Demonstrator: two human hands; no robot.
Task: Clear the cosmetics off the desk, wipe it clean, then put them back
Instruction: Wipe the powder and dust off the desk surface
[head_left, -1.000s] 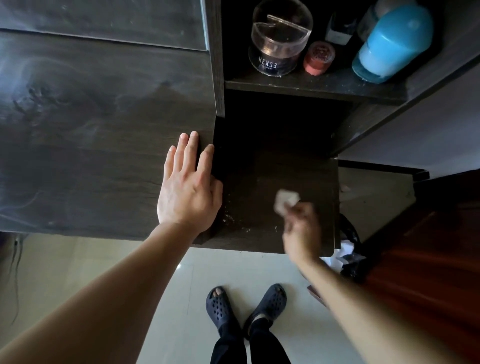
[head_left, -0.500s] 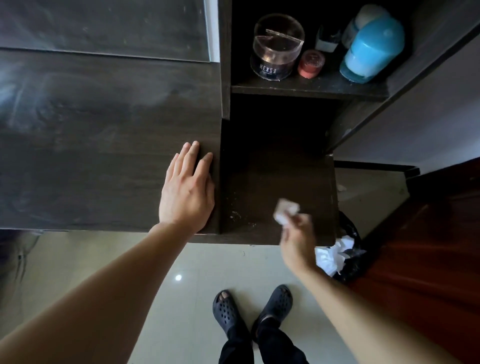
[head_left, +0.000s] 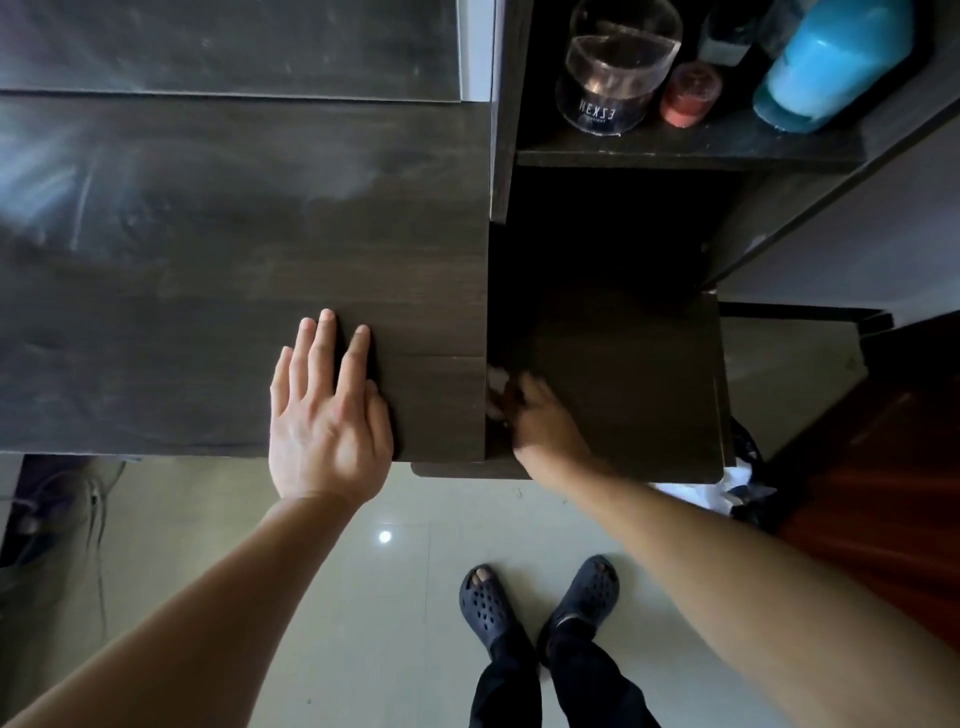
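Observation:
My left hand (head_left: 328, 415) lies flat, fingers apart, on the dark wooden desk top (head_left: 208, 270) near its front edge. My right hand (head_left: 543, 423) is shut on a small white tissue (head_left: 496, 384) and presses it onto the lower dark shelf board (head_left: 634, 374), against the board's left side; the hand is blurred. On the upper shelf (head_left: 675, 148) stand a clear round jar (head_left: 615, 67), a small red jar (head_left: 690, 93), a blue bottle (head_left: 831, 57) and a dark bottle (head_left: 727, 36) behind them.
A black bin bag with white paper (head_left: 743, 483) sits on the floor under the shelf's right corner. A reddish wooden surface (head_left: 883, 493) lies to the right. My feet in dark clogs (head_left: 540, 608) stand on pale floor tiles. Cables (head_left: 57, 499) hang at left.
My right hand with the tissue has swept left across the lower shelf board to its left edge. My left hand has slid a little to the left along the desk's front edge.

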